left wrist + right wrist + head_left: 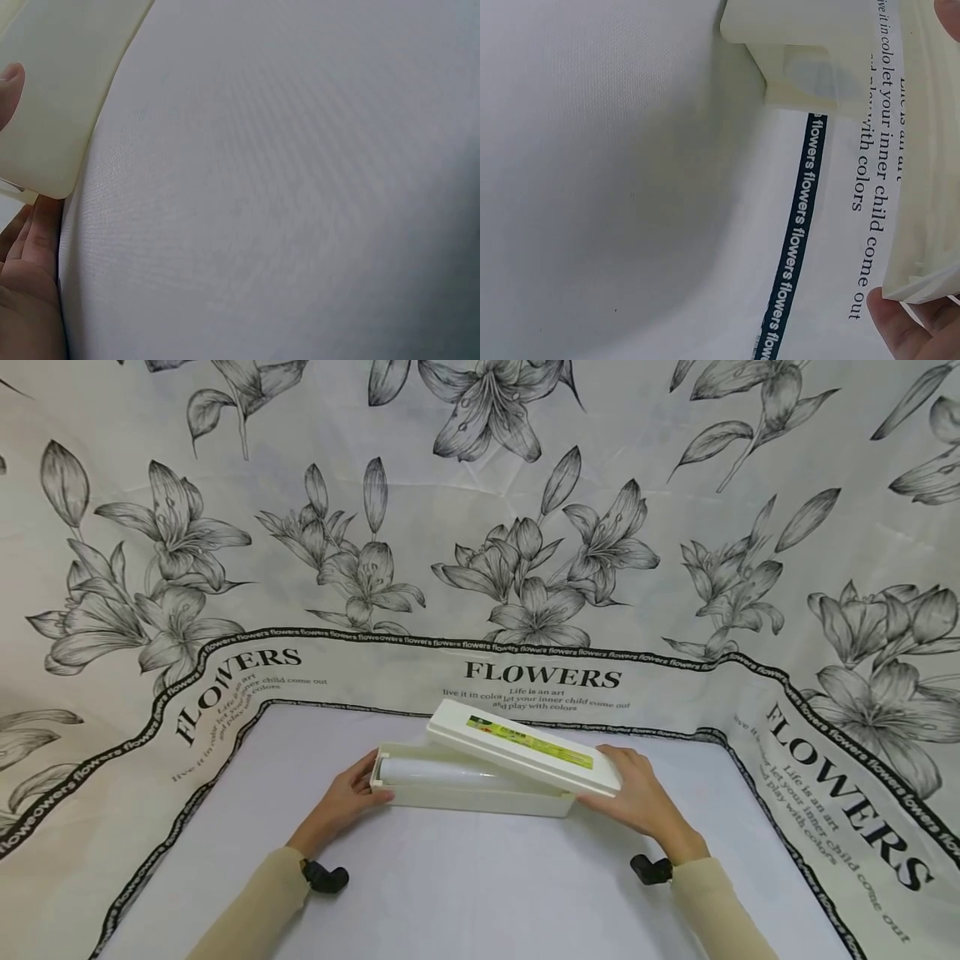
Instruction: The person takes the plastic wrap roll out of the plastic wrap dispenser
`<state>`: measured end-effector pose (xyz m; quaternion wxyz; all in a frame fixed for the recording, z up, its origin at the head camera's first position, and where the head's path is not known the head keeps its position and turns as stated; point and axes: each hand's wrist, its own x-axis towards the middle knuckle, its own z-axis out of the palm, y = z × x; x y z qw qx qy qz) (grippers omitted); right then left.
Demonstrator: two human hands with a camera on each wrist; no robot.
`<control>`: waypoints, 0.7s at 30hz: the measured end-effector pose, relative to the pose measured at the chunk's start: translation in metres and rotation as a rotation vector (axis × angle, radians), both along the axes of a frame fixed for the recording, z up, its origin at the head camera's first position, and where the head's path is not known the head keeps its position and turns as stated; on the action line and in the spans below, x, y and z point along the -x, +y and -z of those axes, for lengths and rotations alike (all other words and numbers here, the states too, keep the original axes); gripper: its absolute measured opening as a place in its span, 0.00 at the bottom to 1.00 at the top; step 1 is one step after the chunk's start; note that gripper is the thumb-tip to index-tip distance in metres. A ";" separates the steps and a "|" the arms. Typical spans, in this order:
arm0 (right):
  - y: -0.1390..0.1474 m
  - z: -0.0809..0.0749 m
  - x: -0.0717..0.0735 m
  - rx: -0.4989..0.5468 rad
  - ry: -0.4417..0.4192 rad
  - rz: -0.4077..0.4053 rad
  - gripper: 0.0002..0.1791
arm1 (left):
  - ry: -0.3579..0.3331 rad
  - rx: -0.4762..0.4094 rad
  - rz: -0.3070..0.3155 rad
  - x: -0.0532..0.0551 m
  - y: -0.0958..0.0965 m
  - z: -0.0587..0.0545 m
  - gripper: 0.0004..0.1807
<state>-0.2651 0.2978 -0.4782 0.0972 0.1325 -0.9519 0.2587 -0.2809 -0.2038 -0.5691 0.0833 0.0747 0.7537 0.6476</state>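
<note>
Hands [345, 795] [639, 793] grip lid [525, 747] and box [472, 799] containing white roll [427, 771].

My left arm [255, 900] and right arm [716, 902] reach forward, sleeved to the wrist, hands well apart and turned inward. My left hand [343, 800] and right hand [639, 795] both grip, each thumb nearer me than the fingers.
</note>
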 end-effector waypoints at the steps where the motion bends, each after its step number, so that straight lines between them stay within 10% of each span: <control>1: 0.001 0.000 -0.001 0.004 -0.001 0.002 0.47 | -0.002 -0.003 0.003 0.000 0.000 0.001 0.56; 21: 0.047 -0.003 -0.033 -0.037 -0.011 0.087 0.49 | -0.026 0.017 -0.017 0.001 0.001 0.000 0.56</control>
